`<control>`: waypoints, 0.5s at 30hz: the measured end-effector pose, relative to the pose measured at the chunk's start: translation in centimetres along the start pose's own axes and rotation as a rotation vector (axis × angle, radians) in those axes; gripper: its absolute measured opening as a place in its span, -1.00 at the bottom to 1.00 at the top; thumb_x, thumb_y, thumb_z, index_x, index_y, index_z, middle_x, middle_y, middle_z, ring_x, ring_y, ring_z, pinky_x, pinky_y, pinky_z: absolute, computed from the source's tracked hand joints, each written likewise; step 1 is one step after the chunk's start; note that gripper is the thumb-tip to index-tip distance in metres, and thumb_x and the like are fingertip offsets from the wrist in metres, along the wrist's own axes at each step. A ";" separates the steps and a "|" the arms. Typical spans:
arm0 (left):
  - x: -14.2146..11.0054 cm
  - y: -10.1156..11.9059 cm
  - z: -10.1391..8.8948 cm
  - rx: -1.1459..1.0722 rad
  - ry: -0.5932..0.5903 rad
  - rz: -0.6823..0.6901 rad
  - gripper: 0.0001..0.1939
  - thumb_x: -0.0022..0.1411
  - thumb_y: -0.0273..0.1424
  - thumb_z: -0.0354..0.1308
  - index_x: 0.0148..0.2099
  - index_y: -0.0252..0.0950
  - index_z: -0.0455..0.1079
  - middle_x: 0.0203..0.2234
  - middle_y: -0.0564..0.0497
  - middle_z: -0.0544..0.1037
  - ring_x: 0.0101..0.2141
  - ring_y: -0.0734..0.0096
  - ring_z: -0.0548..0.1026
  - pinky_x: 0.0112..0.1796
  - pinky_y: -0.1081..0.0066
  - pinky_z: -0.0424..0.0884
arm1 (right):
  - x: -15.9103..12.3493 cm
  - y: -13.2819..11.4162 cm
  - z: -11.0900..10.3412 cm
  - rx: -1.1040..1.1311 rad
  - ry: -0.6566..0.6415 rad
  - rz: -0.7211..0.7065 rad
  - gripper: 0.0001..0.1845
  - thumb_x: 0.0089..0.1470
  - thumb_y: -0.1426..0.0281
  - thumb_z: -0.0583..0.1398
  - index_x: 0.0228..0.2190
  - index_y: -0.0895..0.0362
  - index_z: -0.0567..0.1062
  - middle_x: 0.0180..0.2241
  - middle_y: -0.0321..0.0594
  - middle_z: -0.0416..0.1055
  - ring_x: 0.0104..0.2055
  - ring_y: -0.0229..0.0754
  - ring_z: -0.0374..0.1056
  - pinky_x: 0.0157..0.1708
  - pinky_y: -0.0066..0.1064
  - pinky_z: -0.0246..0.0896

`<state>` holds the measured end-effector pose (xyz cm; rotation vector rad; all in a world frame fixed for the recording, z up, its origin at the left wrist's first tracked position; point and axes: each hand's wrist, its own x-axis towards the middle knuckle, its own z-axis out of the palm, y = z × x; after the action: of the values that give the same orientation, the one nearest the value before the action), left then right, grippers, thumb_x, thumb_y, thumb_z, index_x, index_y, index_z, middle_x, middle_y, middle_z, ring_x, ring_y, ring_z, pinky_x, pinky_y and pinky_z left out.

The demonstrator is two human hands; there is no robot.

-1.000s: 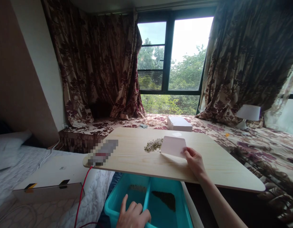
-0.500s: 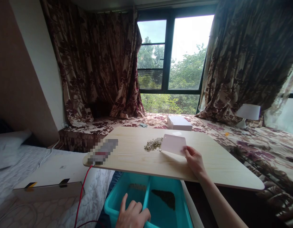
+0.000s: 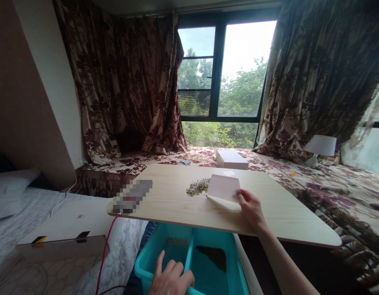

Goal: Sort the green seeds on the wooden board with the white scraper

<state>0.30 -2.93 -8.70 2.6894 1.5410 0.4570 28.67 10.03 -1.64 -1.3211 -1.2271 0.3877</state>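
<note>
My right hand (image 3: 250, 203) pinches the lower right corner of a thin white card (image 3: 224, 187), tilted above the wooden board. At the card's left edge lies a loose pile of small mixed grains or seeds (image 3: 197, 187). Below the board's front edge stands a turquoise two-compartment tub (image 3: 140, 264). My left hand (image 3: 172, 274) grips its divider near the front, index finger raised over the left compartment. Dark small grains (image 3: 214, 257) lie in the right compartment, and a thin strip of paler grains (image 3: 177, 242) at the back of the left one.
The light wooden board (image 3: 287, 213) has rounded corners. A blurred-out flat object (image 3: 132, 196) on its left end has a red cable (image 3: 106, 246). A white box (image 3: 231, 159) and a lamp (image 3: 320, 146) stand behind. A large flat box (image 3: 66, 225) lies on the bed.
The white card and my right hand have shifted very slightly left, toward the grain pile. My left hand stays on the tub.
</note>
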 end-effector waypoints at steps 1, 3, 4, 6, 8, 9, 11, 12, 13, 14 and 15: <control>0.0 -0.1 -0.1 -0.010 -0.009 0.005 -0.91 0.16 -0.28 0.20 -0.36 -0.14 0.39 -0.46 0.13 0.43 -0.35 0.33 0.45 0.05 -0.19 0.12 | 0.0 0.0 0.0 0.000 -0.003 0.000 -0.71 -0.10 0.22 0.15 -0.44 0.15 0.55 -0.42 -0.16 0.56 -0.33 -0.07 0.44 -0.26 -0.30 0.29; 0.1 -0.2 -0.3 -0.010 -0.034 0.008 -0.90 0.16 -0.27 0.19 -0.35 -0.15 0.39 -0.46 0.12 0.44 -0.34 0.31 0.46 0.03 -0.21 0.14 | 0.0 -0.1 0.1 -0.006 -0.012 0.003 -0.71 -0.09 0.21 0.14 -0.45 0.15 0.55 -0.43 -0.16 0.56 -0.35 -0.08 0.43 -0.28 -0.30 0.28; 0.1 -0.3 -0.4 -0.003 -0.049 0.006 -0.89 0.17 -0.26 0.18 -0.36 -0.15 0.39 -0.46 0.11 0.44 -0.34 0.30 0.46 0.03 -0.22 0.14 | -0.1 -0.1 0.1 -0.008 -0.019 0.004 -0.71 -0.09 0.21 0.14 -0.45 0.15 0.55 -0.43 -0.16 0.56 -0.35 -0.08 0.43 -0.28 -0.30 0.28; 0.2 -0.2 -0.6 0.002 -0.083 0.016 -0.89 0.17 -0.25 0.17 -0.35 -0.16 0.39 -0.45 0.10 0.45 -0.34 0.29 0.47 0.02 -0.24 0.14 | -0.1 -0.1 0.1 -0.003 -0.028 0.006 -0.70 -0.08 0.20 0.14 -0.44 0.15 0.55 -0.42 -0.16 0.56 -0.35 -0.08 0.43 -0.29 -0.31 0.28; 0.3 -0.2 -0.6 -0.006 -0.111 0.037 -0.87 0.18 -0.24 0.15 -0.34 -0.16 0.39 -0.44 0.09 0.45 -0.33 0.28 0.47 0.01 -0.26 0.14 | -0.1 0.0 0.1 0.006 -0.029 0.001 -0.70 -0.08 0.21 0.14 -0.43 0.15 0.55 -0.42 -0.15 0.56 -0.34 -0.08 0.43 -0.28 -0.31 0.28; 0.3 -0.1 -0.5 -0.008 -0.114 0.045 -0.88 0.18 -0.25 0.15 -0.35 -0.16 0.39 -0.44 0.09 0.45 -0.33 0.27 0.47 0.01 -0.27 0.14 | 0.0 0.1 0.1 0.008 -0.030 -0.002 -0.70 -0.08 0.21 0.14 -0.42 0.15 0.54 -0.42 -0.15 0.56 -0.34 -0.08 0.43 -0.28 -0.31 0.28; 0.2 0.0 -0.3 0.017 -0.071 0.022 -0.91 0.16 -0.30 0.17 -0.37 -0.17 0.38 -0.46 0.10 0.43 -0.33 0.28 0.46 0.03 -0.27 0.10 | 0.1 0.4 0.1 0.003 -0.037 -0.012 -0.70 -0.07 0.21 0.14 -0.41 0.15 0.54 -0.41 -0.15 0.56 -0.34 -0.08 0.43 -0.28 -0.31 0.28; 0.1 0.0 -0.3 0.025 -0.044 0.007 -0.94 0.14 -0.33 0.18 -0.37 -0.17 0.38 -0.46 0.11 0.43 -0.33 0.29 0.45 0.04 -0.25 0.08 | 0.1 0.5 0.2 -0.004 -0.041 -0.020 -0.70 -0.07 0.21 0.14 -0.41 0.15 0.54 -0.41 -0.14 0.56 -0.34 -0.08 0.43 -0.28 -0.31 0.28; 0.1 0.0 -0.3 0.020 -0.023 -0.005 -0.96 0.11 -0.37 0.20 -0.37 -0.17 0.38 -0.46 0.12 0.42 -0.33 0.30 0.45 0.06 -0.22 0.06 | 0.2 0.7 0.2 -0.013 -0.046 -0.028 -0.70 -0.07 0.21 0.14 -0.41 0.15 0.54 -0.41 -0.14 0.56 -0.34 -0.09 0.43 -0.28 -0.30 0.28; 0.0 -0.1 -0.4 -0.004 -0.021 -0.008 -0.94 0.08 -0.40 0.20 -0.36 -0.15 0.38 -0.45 0.13 0.42 -0.32 0.31 0.44 0.07 -0.19 0.06 | 0.2 0.8 0.2 -0.022 -0.050 -0.034 -0.70 -0.07 0.21 0.14 -0.42 0.15 0.55 -0.41 -0.14 0.56 -0.35 -0.09 0.43 -0.27 -0.30 0.28; 0.0 -0.2 -0.6 -0.043 -0.033 -0.011 -0.91 0.05 -0.41 0.21 -0.35 -0.14 0.37 -0.44 0.14 0.43 -0.31 0.31 0.44 0.08 -0.17 0.05 | 0.2 0.8 0.2 -0.029 -0.055 -0.039 -0.70 -0.06 0.21 0.13 -0.42 0.15 0.55 -0.42 -0.14 0.56 -0.35 -0.09 0.43 -0.27 -0.30 0.28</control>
<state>-0.06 -2.92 -8.20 2.6416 1.5185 0.4377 28.94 10.57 -2.30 -1.3169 -1.3067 0.3818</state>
